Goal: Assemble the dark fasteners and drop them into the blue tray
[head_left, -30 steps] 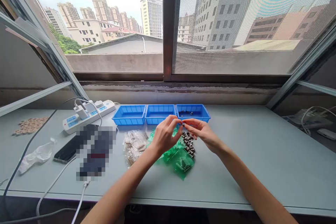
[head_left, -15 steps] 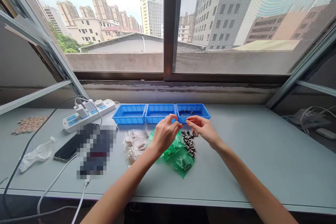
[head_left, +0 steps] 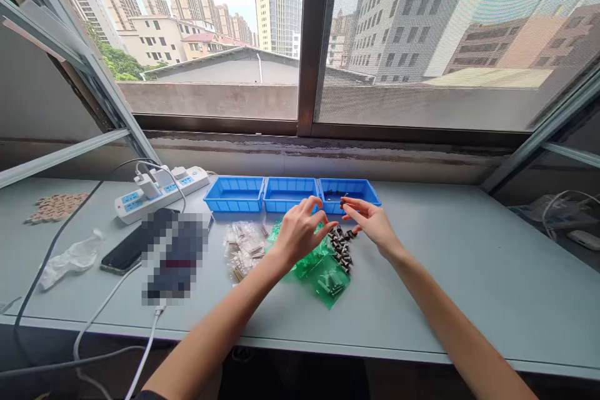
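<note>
Part (head_left: 342,204) pinched in right hand (head_left: 373,225), at its ten o'clock; two o'clock from left hand (head_left: 302,229), fingers parted, empty; axis, heading indistinct.

At the left of the desk (head_left: 469,275), a white power strip (head_left: 162,195) with chargers plugged in lies behind a black phone (head_left: 122,256). Farther left are a crumpled whitish wrap (head_left: 72,259) and flat tan pieces (head_left: 56,208). Tall buildings (head_left: 276,15) show through the window (head_left: 309,75).

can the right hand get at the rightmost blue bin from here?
Probably yes: the right hand has its fingertips at the near side of the rightmost blue bin, which is open-topped, with nothing visible blocking. It seems to be pinching a small dark part.
</note>
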Available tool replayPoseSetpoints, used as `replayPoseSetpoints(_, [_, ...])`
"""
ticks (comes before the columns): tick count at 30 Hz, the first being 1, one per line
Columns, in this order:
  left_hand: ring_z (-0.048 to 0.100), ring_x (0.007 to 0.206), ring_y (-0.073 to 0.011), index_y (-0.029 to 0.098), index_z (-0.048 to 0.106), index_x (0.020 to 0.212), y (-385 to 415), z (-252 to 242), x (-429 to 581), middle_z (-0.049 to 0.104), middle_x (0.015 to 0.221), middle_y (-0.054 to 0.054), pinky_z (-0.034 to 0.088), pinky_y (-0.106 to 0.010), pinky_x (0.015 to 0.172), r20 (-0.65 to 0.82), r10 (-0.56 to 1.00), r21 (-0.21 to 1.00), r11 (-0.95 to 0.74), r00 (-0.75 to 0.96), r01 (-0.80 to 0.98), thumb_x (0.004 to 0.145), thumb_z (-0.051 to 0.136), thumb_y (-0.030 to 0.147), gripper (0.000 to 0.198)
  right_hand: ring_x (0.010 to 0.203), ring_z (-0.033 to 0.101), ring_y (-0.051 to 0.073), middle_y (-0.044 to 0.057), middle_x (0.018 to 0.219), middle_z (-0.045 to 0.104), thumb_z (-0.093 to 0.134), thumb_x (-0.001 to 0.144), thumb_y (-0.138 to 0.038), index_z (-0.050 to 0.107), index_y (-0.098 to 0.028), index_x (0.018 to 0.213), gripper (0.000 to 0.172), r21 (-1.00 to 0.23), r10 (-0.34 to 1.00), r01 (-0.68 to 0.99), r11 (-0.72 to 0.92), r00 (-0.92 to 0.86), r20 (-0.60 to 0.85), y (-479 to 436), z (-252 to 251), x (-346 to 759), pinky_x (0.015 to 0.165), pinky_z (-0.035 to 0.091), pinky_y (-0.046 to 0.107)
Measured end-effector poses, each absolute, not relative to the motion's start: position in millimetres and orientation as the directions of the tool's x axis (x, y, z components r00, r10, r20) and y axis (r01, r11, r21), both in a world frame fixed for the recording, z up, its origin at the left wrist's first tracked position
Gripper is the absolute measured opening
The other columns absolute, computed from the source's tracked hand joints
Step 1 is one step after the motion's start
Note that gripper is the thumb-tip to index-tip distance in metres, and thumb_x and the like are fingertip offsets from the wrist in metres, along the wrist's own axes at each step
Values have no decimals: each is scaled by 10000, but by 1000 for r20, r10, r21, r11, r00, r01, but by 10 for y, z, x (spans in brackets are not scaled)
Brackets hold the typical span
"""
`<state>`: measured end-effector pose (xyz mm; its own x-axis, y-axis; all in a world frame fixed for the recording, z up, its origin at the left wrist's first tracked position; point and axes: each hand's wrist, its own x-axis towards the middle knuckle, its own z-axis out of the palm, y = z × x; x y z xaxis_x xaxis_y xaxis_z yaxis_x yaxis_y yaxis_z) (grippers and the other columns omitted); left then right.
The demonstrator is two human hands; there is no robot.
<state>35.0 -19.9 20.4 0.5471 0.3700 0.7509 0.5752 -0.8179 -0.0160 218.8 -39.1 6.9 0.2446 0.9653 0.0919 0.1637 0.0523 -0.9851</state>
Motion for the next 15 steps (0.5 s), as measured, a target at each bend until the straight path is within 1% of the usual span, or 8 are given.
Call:
replayPoseSetpoints(4, [559,675,-127,165,597,708,-206,212,353,587,917,-53,464,-255,596,741,382,-16,-812,552,583,938,443,396,359,770,686,234,114,1001,707,712,635,-489,695,-177,985,470,-986,957,165,16,282,62,-390,79,2200,434,527,247])
replayPoseSetpoints(6, [560,679,-130,165,596,711,-210,217,357,587,920,-54,465,-258,597,741,384,-13,-811,550,584,940,439,388,356,848,676,248,117,1082,684,728,625,-474,682,-189,1036,502,-990,961,137,21,270,57,-405,105,2204,460,536,248])
replayPoseSetpoints(9, [559,677,-132,166,598,713,-215,220,363,584,911,-53,458,-260,589,747,383,-3,-815,543,579,941,441,370,344,1043,616,253,83,1280,591,718,667,-451,611,-263,1191,567,-996,987,25,81,138,84,-452,172,2202,562,557,241])
replayPoseSetpoints(11, [563,697,-139,167,599,706,-217,219,364,581,907,-53,456,-265,594,751,379,-4,-816,540,577,941,443,361,342,1109,580,240,50,1354,534,693,713,-444,552,-322,1262,580,-993,992,-23,117,54,116,-482,212,2203,617,559,242])
replayPoseSetpoints(13, [566,717,-145,168,598,697,-215,214,362,581,910,-53,457,-270,607,754,376,-8,-815,539,580,938,451,360,341,1088,588,237,48,1351,537,677,727,-455,543,-331,1271,574,-990,989,2,139,51,139,-492,227,2214,606,554,249])
replayPoseSetpoints(15, [563,717,-146,167,601,703,-208,203,358,582,914,-53,456,-272,611,751,377,-14,-811,542,584,933,466,354,325,980,630,240,75,1244,617,663,722,-473,603,-281,1205,524,-982,981,115,147,112,160,-481,215,2240,561,538,265])
